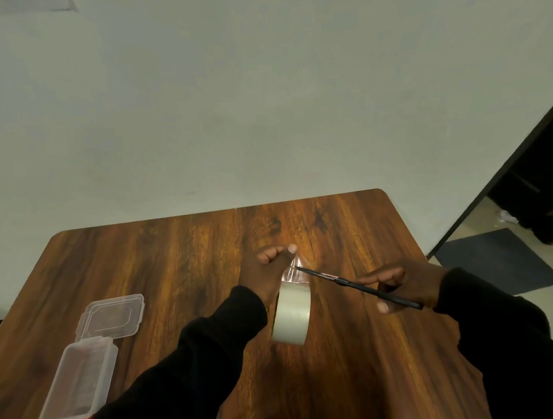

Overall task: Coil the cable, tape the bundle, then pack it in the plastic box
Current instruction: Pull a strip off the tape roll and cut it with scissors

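1. The left hand [268,266] is pinching the free end of a pulled-out strip of clear tape [294,270] between thumb and curled fingers, holding it stretched above the wooden table [171,268].
2. The tape roll [292,313] is hanging on edge beside the left wrist, joined to the strip; whether it is touching the table cannot be told.
3. The right hand [405,284] is gripping black-handled scissors [357,285], fingers curled round the handles, the blade tips meeting the strip's right edge.
4. The plastic box [80,381], clear, is lying at the table's near left edge, its hinged lid [112,316] lying open and flat beyond it.
5. The cable is not showing anywhere in the head view.
6. No brand, label or writing is readable on the roll, scissors or box.
7. Both arms are wearing black sleeves [219,333].
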